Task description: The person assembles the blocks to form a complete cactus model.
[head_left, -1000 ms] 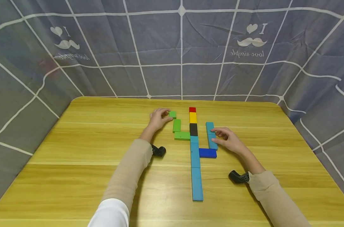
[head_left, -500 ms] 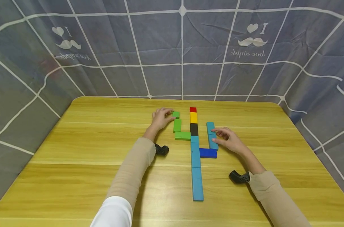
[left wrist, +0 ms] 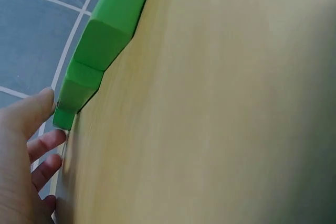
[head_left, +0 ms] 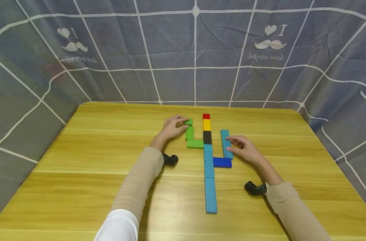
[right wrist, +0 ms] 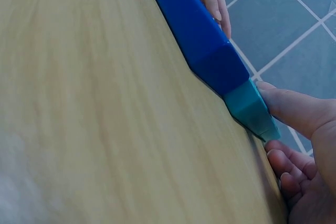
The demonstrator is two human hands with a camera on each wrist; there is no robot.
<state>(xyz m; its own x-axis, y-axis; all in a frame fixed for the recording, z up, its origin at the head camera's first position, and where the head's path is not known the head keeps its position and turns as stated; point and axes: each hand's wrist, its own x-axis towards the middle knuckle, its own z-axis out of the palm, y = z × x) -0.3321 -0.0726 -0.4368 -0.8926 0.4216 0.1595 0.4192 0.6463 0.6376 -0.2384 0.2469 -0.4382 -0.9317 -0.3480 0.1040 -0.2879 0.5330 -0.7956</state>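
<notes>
With its index finger stretched across the small green block (head_left: 190, 123), my left hand (head_left: 171, 128) reaches in from the left. Its thumb tip comes to the upper end of a longer green block (head_left: 189, 134). A third green block (head_left: 195, 144) lies crosswise below and meets the central column. My right hand (head_left: 246, 149) rests at two light-blue blocks set end to end. The index fingertip is on the far light-blue block (head_left: 224, 134), the thumb on the near light-blue block (head_left: 227, 154). In the right wrist view, the thumb lies along the light-blue block (right wrist: 251, 109), fingers beyond.
The central column runs from a red block (head_left: 206, 116) through a yellow block (head_left: 206, 125) and a black block (head_left: 207, 137) to a long light-blue strip (head_left: 210, 194). A dark-blue block (head_left: 222, 162) joins it to the right. Behind the wooden table (head_left: 110, 134) hangs a grey curtain (head_left: 171, 40).
The small green block has shifted right, to above the longer green block. My left index finger has stretched out over it and the thumb has moved down. The right hand has stayed in place.
</notes>
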